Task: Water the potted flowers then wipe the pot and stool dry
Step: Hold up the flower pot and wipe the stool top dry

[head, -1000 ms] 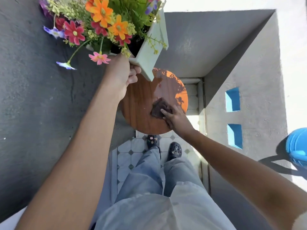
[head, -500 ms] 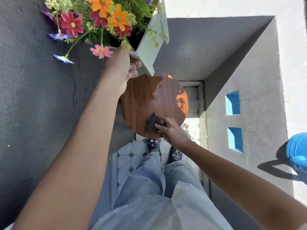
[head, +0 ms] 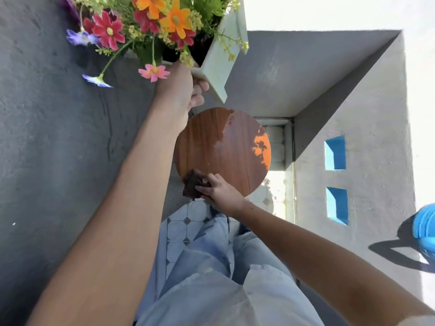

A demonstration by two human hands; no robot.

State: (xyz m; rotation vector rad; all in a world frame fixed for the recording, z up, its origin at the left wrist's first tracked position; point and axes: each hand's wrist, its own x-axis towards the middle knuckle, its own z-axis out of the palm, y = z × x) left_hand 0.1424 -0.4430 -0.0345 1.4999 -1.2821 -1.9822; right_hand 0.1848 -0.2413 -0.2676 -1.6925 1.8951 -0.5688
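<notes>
Two hands share the work here. Our left hand [head: 177,87] holds the pot [head: 217,67] up, clear of the stool [head: 226,151], with fingers [head: 200,92] curled under its lower edge; the pot is pale, square-sided and tilted, and its top is cut off by the frame. Flowers [head: 141,27] in red, orange, pink and purple spill out of it (some trail on thin green stems). Our right hand [head: 220,192] presses a dark, crumpled cloth [head: 191,184] onto the near rim of the stool, fingers flat and close together on top of it. The stool's seat is a round disc of glossy brown wood grain, with a wet-looking sheen toward the middle and a sunlit patch at its far right edge. Its legs are hidden beneath the seat. Below lie pale tiles [head: 179,229] with small dark diamonds, partly covered by our light trousers [head: 211,278]. Rough grey walls [head: 376,114] enclose the corner, one with two blue openings [head: 335,152]. A blue thing [head: 426,231] sits cut off at the right edge; we cannot tell what it is.
</notes>
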